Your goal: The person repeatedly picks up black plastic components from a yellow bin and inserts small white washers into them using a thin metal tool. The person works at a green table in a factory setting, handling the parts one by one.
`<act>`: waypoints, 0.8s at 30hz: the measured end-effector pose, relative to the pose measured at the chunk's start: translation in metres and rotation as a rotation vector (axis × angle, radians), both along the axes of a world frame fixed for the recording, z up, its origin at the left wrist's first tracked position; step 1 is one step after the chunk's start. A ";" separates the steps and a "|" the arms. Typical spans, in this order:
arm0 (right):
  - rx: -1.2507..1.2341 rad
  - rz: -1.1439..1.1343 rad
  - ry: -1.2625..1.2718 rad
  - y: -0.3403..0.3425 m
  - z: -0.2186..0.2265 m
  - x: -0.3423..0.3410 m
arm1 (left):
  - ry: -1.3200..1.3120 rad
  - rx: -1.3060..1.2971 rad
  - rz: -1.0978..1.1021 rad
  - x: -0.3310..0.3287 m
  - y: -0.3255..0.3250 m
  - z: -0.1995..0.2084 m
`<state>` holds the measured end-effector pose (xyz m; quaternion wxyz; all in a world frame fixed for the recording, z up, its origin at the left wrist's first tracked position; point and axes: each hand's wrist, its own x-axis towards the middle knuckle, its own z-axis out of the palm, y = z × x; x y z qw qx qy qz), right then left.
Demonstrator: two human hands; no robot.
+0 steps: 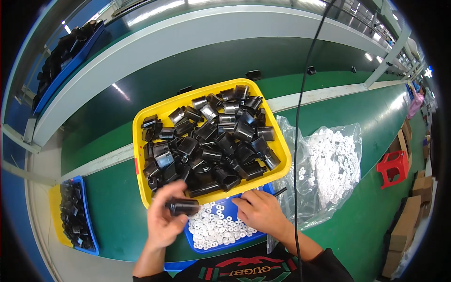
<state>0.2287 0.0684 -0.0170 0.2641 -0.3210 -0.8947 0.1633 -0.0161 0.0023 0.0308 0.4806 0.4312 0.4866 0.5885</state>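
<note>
Left hand: we see the left hand (162,221) with thumb and fingers closed around a black part (184,207), motion-blurred, above the left side of the ring tray.
Right hand: the right hand (263,211) is over the ring tray's right side, fingers curled; we cannot tell whether the tips pinch anything. A thin black rod (281,191) shows just beside it; held or lying, unclear.
Yellow tray: a yellow tray (283,162) heaped with black parts (225,141), its near edge overlapping the blue tray (268,189) in our view.
White rings: loose white rings (213,230) fill the blue tray's near side; more lie in a clear plastic bag (312,211) at right.
Slip risk: we judge a loose grip on the smooth-looking part could drop it among the rings.
Spill risk: a sleeve or wrist catching the bag could scatter rings.
Snag risk: the hanging cable (297,141) passes near the right forearm and might catch it.
</note>
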 end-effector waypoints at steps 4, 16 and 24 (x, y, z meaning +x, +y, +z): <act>-0.095 0.008 0.122 -0.001 0.016 -0.008 | -0.102 0.185 -0.161 0.011 -0.004 -0.014; -0.379 0.021 0.321 0.000 0.049 -0.014 | 0.164 0.179 -0.234 0.020 -0.004 -0.033; -0.223 0.171 0.457 -0.007 0.048 -0.019 | 0.251 0.215 -0.237 0.026 -0.006 -0.045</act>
